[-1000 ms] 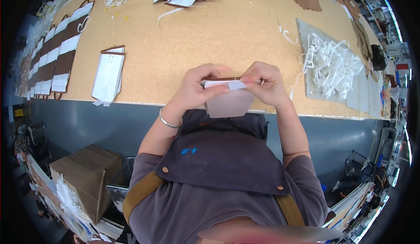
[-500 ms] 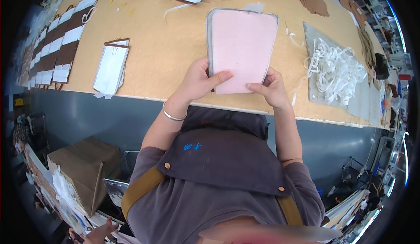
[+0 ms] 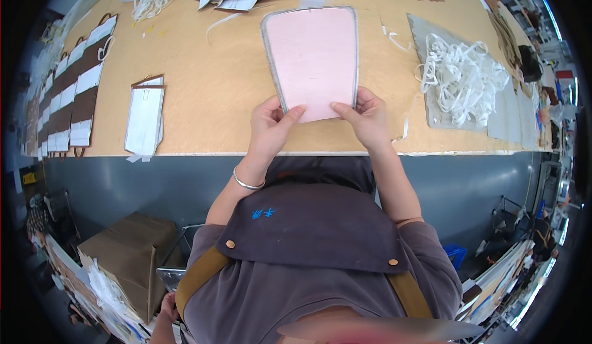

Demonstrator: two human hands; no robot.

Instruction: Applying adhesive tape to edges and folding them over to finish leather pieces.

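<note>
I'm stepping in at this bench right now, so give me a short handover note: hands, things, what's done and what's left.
Left hand: grips the near-left edge of the flat pink rounded-corner board.
Right hand: grips its near-right edge.
The board lies flat on the tan worktable.
A flat white paper bag with brown trim lies to the left; a tangle of white cord handles lies to the right.
Done: board laid down. Left: hands not yet released.

I see the left hand (image 3: 269,125) and right hand (image 3: 365,117) gripping the near edge of a pink board (image 3: 314,60) over the bench (image 3: 216,91). Left of the board lies a flat white bag (image 3: 145,116); right of it, a pile of white cords (image 3: 465,79).
</note>
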